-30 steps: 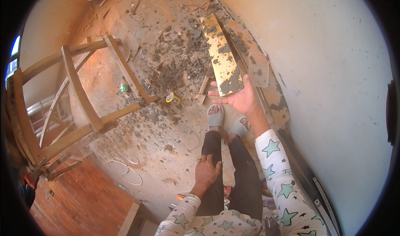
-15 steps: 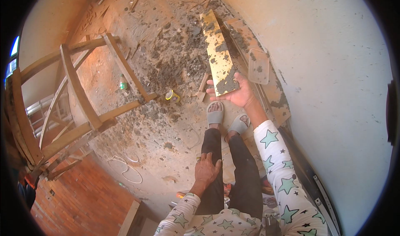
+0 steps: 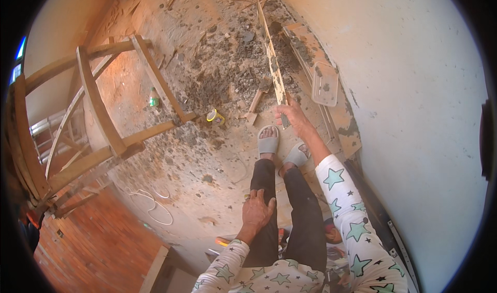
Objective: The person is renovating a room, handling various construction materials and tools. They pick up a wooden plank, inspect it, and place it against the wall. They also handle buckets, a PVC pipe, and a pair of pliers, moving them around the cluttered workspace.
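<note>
My right hand (image 3: 293, 116) is closed around the near end of a long, narrow board (image 3: 273, 60), pale yellow with grey mortar stuck to it. The board points away from me and is turned almost edge-on, so its broad faces barely show. My left hand (image 3: 257, 211) rests on my left leg above the knee, fingers spread and holding nothing. On the floor, left of the board's near end, lies a short piece with a wooden handle (image 3: 253, 108); its far end is hard to make out among the debris.
Clumps of mortar (image 3: 222, 68) litter the floor ahead. A wooden frame (image 3: 98, 101) stands at left, near a yellow-rimmed tub (image 3: 215, 117) and a green-labelled bottle (image 3: 154, 97). A clear plastic container (image 3: 325, 83) sits on boards along the right wall (image 3: 414, 96). A white cord (image 3: 155, 207) lies lower left.
My right hand has rolled the board from showing its broad yellow face to nearly edge-on, and the fingers have wrapped around its end. My left hand has stayed on the leg.
</note>
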{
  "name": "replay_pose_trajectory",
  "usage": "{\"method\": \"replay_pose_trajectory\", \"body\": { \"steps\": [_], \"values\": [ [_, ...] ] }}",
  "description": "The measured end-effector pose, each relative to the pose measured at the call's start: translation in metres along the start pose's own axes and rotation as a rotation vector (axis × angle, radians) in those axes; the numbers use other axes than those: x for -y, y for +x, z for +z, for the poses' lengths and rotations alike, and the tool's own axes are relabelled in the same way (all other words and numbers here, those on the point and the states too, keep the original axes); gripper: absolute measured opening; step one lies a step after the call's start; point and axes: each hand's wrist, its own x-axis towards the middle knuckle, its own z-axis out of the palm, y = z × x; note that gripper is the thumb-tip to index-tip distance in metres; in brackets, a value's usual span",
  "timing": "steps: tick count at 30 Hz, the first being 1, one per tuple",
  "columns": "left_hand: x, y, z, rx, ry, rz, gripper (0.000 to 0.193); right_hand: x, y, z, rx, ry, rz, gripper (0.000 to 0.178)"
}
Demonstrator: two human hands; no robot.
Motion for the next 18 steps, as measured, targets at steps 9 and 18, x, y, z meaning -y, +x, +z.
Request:
{"method": "replay_pose_trajectory", "body": {
  "steps": [9, 18],
  "values": [
    [-0.005, -0.003, -0.006, 0.071, -0.042, -0.049, 0.058, -0.004, -0.01, -0.008, -0.276, -0.549, -0.318, 0.094],
    [-0.002, -0.001, -0.004, 0.066, -0.053, -0.064, 0.057, 0.02, -0.002, -0.006, -0.144, -0.438, -0.313, 0.094]
  ]
}}
